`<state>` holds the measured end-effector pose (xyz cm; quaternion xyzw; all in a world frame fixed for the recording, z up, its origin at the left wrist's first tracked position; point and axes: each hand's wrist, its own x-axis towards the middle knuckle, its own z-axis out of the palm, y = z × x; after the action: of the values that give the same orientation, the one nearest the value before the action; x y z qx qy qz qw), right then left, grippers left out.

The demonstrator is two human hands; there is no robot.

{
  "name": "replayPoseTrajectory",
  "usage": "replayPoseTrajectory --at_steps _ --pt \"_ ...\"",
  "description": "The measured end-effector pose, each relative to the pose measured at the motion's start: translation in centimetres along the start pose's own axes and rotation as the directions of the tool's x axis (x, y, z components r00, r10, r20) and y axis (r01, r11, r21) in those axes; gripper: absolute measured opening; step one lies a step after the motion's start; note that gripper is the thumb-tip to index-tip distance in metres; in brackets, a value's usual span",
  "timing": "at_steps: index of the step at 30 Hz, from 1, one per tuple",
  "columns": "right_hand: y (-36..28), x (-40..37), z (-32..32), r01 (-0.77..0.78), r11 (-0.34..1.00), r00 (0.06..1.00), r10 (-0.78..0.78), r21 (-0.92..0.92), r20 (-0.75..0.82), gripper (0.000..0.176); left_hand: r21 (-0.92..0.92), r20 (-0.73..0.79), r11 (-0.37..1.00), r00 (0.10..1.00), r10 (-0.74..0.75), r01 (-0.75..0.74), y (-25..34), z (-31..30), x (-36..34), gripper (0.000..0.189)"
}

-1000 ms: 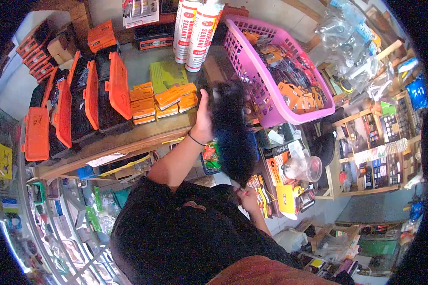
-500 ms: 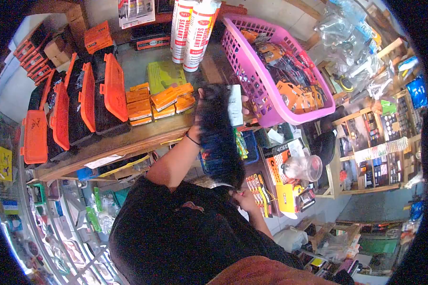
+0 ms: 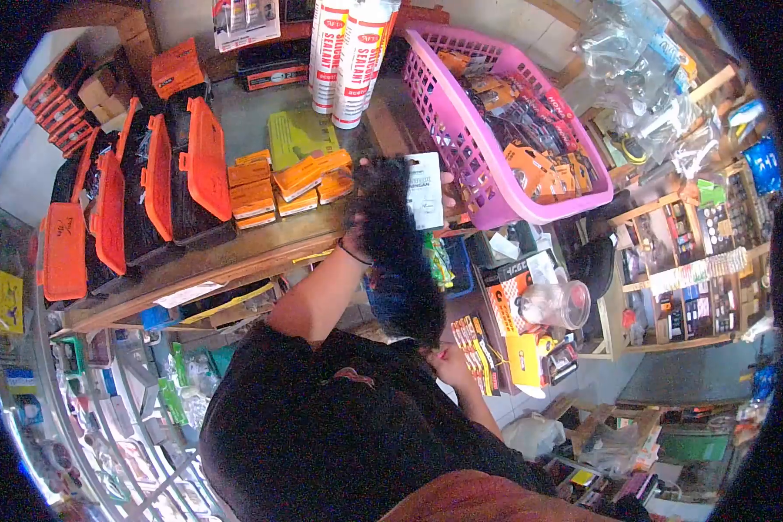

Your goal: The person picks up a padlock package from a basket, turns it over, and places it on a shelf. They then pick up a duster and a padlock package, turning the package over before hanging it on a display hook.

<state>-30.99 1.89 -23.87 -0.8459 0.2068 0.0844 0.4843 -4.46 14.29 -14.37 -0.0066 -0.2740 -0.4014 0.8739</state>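
A long black fuzzy-looking item hangs upright in front of me, with a white printed card at its upper right. My left hand, a dark band at its wrist, is wrapped round the upper part; fingertips show past the card's right edge. At the lower end, my right hand is closed, its fingers pressed together near the black item. What it grips there is hidden. Beyond them, small orange boxes are stacked on the wooden counter, beside a yellow-green packet.
Two silicone sealant tubes stand at the back. A pink basket of orange-carded packs sits to the right. Black cases with orange lids line the left. Below right are a clear plastic jar and a yellow box.
The white card has turned to face me more, showing more of its print. The left hand has shifted slightly with it; the right hand stays low, almost unmoved.
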Motion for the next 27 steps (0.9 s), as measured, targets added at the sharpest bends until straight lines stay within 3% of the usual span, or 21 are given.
replayPoseTrajectory --at_steps 2,3,4,6,7,8,10,11,12,13,14,15,16,17,18,19,22,23,24,26,27 --pt "-0.4 0.1 -0.4 -0.116 0.99 0.992 0.111 -0.081 -0.06 0.032 0.1 0.018 0.995 1.0 0.016 -0.018 0.1 0.2 -0.1 0.08" --pt "0.8 0.5 -0.1 -0.17 0.984 0.983 0.173 0.056 -0.055 0.032 0.201 -0.382 0.977 0.913 0.14 -0.066 -0.1 1.9 0.0 0.083" --pt "2.4 0.8 0.5 -0.223 0.955 0.971 0.236 0.193 -0.044 0.032 0.094 -0.303 0.996 0.953 0.023 0.005 0.0 0.4 -0.3 0.084" --pt "2.6 0.5 1.3 -0.169 0.978 0.984 0.174 0.123 -0.037 0.028 0.214 -0.357 0.975 0.924 0.138 -0.063 -0.3 1.0 0.2 0.088" --pt "2.7 0.0 1.2 -0.074 0.997 0.997 0.074 0.002 -0.002 0.022 0.085 -0.045 0.996 0.999 -0.012 0.015 0.3 -0.5 -0.2 0.088" --pt "1.6 -0.2 1.0 0.03 0.993 0.999 -0.024 -0.117 0.047 0.016 -0.055 0.068 0.998 0.997 -0.023 0.027 0.2 -0.4 0.1 0.089" --pt "2.9 0.6 0.9 -0.019 0.999 0.998 0.015 0.049 0.066 0.012 0.109 0.048 0.993 0.998 0.028 -0.033 0.1 -0.3 -0.2 0.087" --pt "2.3 0.8 0.9 -0.077 0.977 0.997 0.078 0.199 0.005 0.014 0.151 -0.352 0.988 0.931 0.091 -0.039 0.0 1.4 -0.1 0.085" --pt "2.0 0.7 0.9 -0.125 0.928 0.987 0.151 0.351 -0.049 0.019 -0.248 0.171 0.966 0.985 -0.025 0.067 0.7 -1.3 0.1 0.082" --pt "4.2 1.0 1.6 -0.074 0.985 0.989 0.093 0.155 -0.118 0.022 -0.082 -0.095 0.997 0.996 -0.001 -0.007 0.0 -1.6 -0.2 0.083" --pt "4.0 0.8 1.6 -0.076 0.984 0.988 0.096 0.159 -0.125 0.022 0.102 -0.342 0.994 0.938 0.065 -0.032 0.0 1.4 0.1 0.084" --pt "3.8 0.7 1.5 -0.015 0.996 0.998 0.021 0.091 -0.066 0.023 0.028 -0.07 0.999 0.997 -0.017 0.019 0.1 -0.1 -0.1 0.087" --pt "3.6 0.6 1.3 0.051 0.998 0.999 -0.051 0.024 0.0 0.024 -0.091 0.008 0.995 0.999 -0.041 0.042 0.2 -0.5 0.1 0.089" --pt "3.1 0.7 0.8 0.054 0.998 0.999 -0.054 0.02 0.0 0.024 -0.026 0.052 0.999 0.998 -0.019 0.02 0.2 -0.1 0.2 0.088" --pt "2.5 0.9 0.2 -0.088 0.994 0.996 0.09 0.071 -0.02 0.023 0.037 0.094 0.999 0.996 0.004 -0.007 0.2 0.4 0.0 0.087" --pt "2.1 0.9 -0.1 -0.229 0.965 0.972 0.235 0.123 -0.031 0.023 0.186 -0.325 0.981 0.938 0.119 -0.061 -0.2 0.9 -0.1 0.085" --pt "1.6 0.3 0.6 -0.147 0.989 0.989 0.147 -0.01 -0.032 0.026 0.105 -0.342 0.993 0.935 0.09 -0.057 -0.1 1.6 0.0 0.085" --pt "1.8 0.4 0.5 -0.146 0.989 0.989 0.146 -0.01 -0.035 0.026 0.042 0.016 0.999 1.0 0.017 -0.017 0.1 0.0 -0.1 0.086" --pt "2.2 0.6 0.3 -0.143 0.989 0.989 0.144 0.047 -0.02 0.027 -0.067 0.097 0.996 0.994 -0.047 0.053 0.3 -0.8 0.3 0.088" --pt "2.9 1.1 0.2 -0.139 0.977 0.99 0.138 0.159 0.017 0.028 0.098 0.072 0.995 0.997 0.029 -0.036 0.1 -0.5 -0.2 0.086" --pt "0.3 0.7 0.2 -0.126 0.973 0.988 0.141 0.195 -0.061 0.028 0.085 -0.288 0.996 0.957 0.035 -0.01 0.0 0.8 -0.5 0.085"
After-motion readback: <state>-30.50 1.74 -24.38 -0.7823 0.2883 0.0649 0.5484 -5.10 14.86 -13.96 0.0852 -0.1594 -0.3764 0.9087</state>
